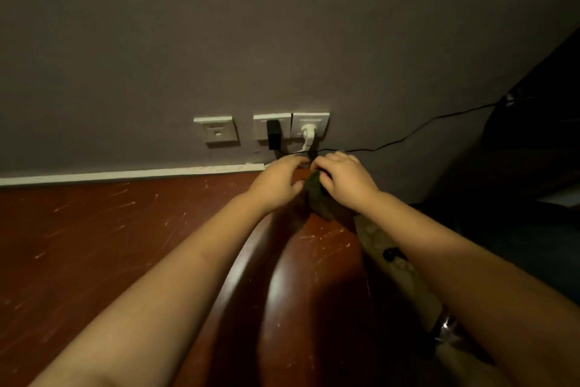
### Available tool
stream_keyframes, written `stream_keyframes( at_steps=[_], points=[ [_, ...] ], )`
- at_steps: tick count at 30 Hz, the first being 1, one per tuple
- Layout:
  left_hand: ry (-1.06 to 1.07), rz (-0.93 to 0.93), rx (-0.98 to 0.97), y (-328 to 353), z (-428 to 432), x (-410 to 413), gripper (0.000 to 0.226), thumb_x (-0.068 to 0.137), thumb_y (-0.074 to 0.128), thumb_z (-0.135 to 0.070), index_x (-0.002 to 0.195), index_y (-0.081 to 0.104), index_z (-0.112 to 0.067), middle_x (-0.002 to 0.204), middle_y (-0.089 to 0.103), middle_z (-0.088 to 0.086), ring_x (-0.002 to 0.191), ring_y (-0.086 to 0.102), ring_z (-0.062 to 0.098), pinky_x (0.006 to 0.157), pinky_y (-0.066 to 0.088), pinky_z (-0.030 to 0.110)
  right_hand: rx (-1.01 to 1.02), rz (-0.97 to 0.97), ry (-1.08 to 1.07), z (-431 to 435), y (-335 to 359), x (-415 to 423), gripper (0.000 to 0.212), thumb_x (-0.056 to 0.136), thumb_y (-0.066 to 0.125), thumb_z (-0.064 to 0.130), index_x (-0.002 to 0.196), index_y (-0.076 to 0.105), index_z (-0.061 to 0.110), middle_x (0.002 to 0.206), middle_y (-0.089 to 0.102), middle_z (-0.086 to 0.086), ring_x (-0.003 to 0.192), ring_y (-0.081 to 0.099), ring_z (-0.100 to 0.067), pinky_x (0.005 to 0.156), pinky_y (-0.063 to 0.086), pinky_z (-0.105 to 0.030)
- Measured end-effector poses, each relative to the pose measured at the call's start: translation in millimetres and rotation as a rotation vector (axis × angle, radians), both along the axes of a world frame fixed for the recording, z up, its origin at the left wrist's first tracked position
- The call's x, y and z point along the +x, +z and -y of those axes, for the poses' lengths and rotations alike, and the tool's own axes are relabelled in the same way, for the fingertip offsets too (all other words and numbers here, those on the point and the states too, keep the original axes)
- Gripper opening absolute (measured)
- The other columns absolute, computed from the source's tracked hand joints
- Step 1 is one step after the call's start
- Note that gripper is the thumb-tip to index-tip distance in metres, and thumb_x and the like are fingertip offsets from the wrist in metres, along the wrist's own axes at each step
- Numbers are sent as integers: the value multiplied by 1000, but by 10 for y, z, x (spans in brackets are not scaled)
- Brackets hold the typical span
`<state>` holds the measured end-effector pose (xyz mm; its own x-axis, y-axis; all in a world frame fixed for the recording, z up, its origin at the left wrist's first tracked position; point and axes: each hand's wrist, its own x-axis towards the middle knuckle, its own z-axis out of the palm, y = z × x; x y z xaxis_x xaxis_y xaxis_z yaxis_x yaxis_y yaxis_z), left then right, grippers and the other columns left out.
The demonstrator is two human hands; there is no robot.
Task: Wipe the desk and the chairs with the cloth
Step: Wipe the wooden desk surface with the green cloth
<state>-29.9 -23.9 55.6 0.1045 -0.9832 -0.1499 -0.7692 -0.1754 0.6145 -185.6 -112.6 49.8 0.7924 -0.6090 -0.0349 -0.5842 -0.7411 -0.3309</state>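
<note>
A dark green cloth [317, 197] is bunched at the far right corner of the scratched red-brown desk [110, 245], close to the wall. My right hand [343, 181] lies on top of the cloth with its fingers curled round it. Beside it, my left hand [279, 181] has its fingers bent at the cloth's left edge, and the thumb touches the fabric. Both forearms stretch across the desk from the near edge. The fingertips of both hands meet near the wall, just under the sockets.
Three white wall sockets sit above the desk: an empty one [218, 132], one with a black adapter [273, 134], one with a white plug [309, 132]. A black cable [417, 132] runs right toward a dark object [533, 142]. A patterned strip [395, 264] lies along the desk's right edge.
</note>
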Motion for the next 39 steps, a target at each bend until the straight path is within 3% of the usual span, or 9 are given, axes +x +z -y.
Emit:
stream_keyframes(
  at_steps=[6, 9, 14, 20, 23, 26, 30, 35, 39],
  points=[
    [65, 36, -97, 646, -8, -246, 20, 88, 64, -20, 104, 62, -10, 103, 67, 9, 98, 61, 25, 79, 46, 33, -158, 82, 60, -99, 775, -192, 21, 93, 54, 18, 111, 63, 17, 106, 64, -5, 105, 54, -27, 88, 36, -38],
    [51, 85, -103, 968, -88, -357, 20, 88, 65, -23, 102, 63, -9, 96, 68, 12, 91, 62, 26, 67, 36, 29, -222, 155, 78, -192, 1146, -294, 17, 91, 56, 16, 107, 64, 17, 102, 65, -6, 102, 56, -29, 86, 38, -39],
    [46, 156, -98, 1413, -330, -470, 20, 89, 65, -23, 101, 66, -8, 96, 70, 11, 90, 63, 26, 71, 44, 33, -327, 217, 85, -374, 1746, -474, 17, 95, 52, 17, 108, 62, 19, 104, 63, -2, 102, 53, -24, 87, 34, -34],
    [47, 336, -87, 1858, -687, -428, 22, 91, 63, -31, 91, 62, -9, 87, 66, 7, 80, 59, 25, 65, 45, 36, -360, 265, 48, -547, 2202, -787, 21, 97, 51, 17, 113, 63, 18, 109, 65, -2, 105, 55, -23, 92, 39, -36],
    [44, 388, -86, 2009, -884, -422, 16, 94, 61, -31, 89, 61, -16, 81, 61, -2, 77, 56, 19, 61, 40, 29, -350, 300, -14, -603, 2323, -917, 20, 98, 52, 20, 113, 65, 15, 110, 67, -3, 106, 57, -23, 93, 43, -37],
    [65, 438, -112, 2125, -1045, -410, 23, 96, 59, -29, 100, 65, -8, 93, 65, 7, 86, 60, 25, 72, 47, 34, -351, 278, -25, -686, 2387, -1003, 20, 99, 52, 20, 112, 66, 15, 110, 67, -4, 106, 58, -24, 92, 44, -37],
    [109, 441, -152, 2262, -1180, -395, 20, 97, 56, -29, 98, 59, -10, 93, 63, 7, 83, 59, 25, 66, 44, 35, -372, 289, -26, -803, 2461, -1072, 19, 98, 54, 20, 111, 66, 17, 109, 67, -2, 103, 59, -23, 88, 44, -36],
    [137, 488, -181, 2415, -1300, -397, 21, 94, 61, -24, 108, 63, -8, 102, 65, 8, 95, 59, 27, 73, 43, 33, -366, 290, -43, -866, 2531, -1157, 18, 97, 54, 21, 110, 67, 18, 108, 68, -2, 101, 61, -24, 84, 46, -36],
    [151, 488, -206, 2460, -1378, -406, 21, 95, 59, -26, 103, 65, -8, 92, 62, 4, 83, 56, 21, 70, 40, 32, -402, 304, -28, -910, 2525, -1230, 18, 96, 55, 22, 109, 67, 18, 105, 69, -2, 97, 63, -24, 85, 45, -37]
  ],
)
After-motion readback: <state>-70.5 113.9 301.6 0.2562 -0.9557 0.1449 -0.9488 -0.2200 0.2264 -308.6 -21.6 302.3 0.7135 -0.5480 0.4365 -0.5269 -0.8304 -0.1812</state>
